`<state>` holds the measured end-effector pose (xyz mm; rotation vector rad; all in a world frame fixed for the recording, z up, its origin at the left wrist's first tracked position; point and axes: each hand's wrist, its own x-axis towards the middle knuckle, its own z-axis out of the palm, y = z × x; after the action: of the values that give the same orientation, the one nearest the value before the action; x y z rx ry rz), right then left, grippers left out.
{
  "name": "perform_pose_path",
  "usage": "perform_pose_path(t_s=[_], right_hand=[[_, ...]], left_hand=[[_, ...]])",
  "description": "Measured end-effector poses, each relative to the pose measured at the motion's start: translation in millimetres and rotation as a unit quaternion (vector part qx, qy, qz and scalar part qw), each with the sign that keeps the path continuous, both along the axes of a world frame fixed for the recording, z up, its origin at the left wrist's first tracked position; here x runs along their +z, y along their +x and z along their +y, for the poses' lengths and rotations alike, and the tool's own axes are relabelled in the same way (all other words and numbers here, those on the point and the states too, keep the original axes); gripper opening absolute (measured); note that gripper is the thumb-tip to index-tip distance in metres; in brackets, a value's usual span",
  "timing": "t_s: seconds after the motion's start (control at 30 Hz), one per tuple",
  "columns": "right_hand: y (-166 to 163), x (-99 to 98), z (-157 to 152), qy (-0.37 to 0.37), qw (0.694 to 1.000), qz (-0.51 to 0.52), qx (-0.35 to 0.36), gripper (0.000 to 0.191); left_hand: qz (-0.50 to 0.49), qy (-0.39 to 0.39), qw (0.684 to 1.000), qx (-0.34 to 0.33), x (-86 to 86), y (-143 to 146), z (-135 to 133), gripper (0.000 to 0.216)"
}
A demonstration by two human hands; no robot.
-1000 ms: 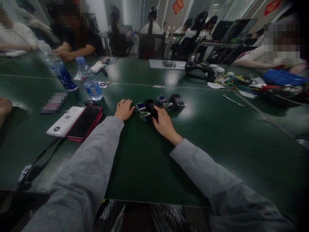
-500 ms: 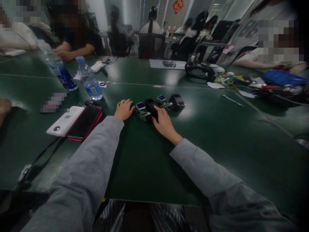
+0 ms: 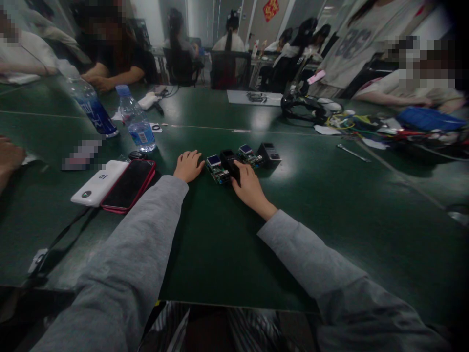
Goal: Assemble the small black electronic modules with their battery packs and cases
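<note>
My left hand [image 3: 188,165] lies palm down on the green table [image 3: 220,244], fingers spread, just left of a small circuit board with a screen [image 3: 217,169]. Nothing is in that hand. My right hand [image 3: 249,183] has its thumb and fingers on the near right side of a small black case [image 3: 227,158], which sits on the table. Part of the case is hidden behind the fingers. Beyond it lies a second circuit board with a screen [image 3: 248,153]. Another black case [image 3: 269,154] stands to its right.
At left are a white power bank [image 3: 98,183], a red-cased phone [image 3: 129,187] and two plastic bottles, the nearer one small [image 3: 139,127]. A wrench [image 3: 353,153] and tangled wires [image 3: 359,122] lie at right. Other people sit around the table; a person's hand [image 3: 10,159] rests at far left.
Both my hands and the boards and cases stay in place. The other person's hand at far left has shifted further into view. A standing person at back right has moved, and a pink object shows there.
</note>
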<state>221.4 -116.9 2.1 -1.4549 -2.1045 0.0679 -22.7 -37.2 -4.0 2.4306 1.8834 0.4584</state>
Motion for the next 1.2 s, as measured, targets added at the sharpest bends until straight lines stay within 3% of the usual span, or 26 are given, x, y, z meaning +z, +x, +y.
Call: perform_pose_path(t_s=[1.2], right_hand=[[0.6,1.2,-1.3,-0.007,1.0,-0.003,0.004,0.057]], left_hand=[[0.0,-0.015,1.0,0.005,4.8,1.9,-2.8,0.055]])
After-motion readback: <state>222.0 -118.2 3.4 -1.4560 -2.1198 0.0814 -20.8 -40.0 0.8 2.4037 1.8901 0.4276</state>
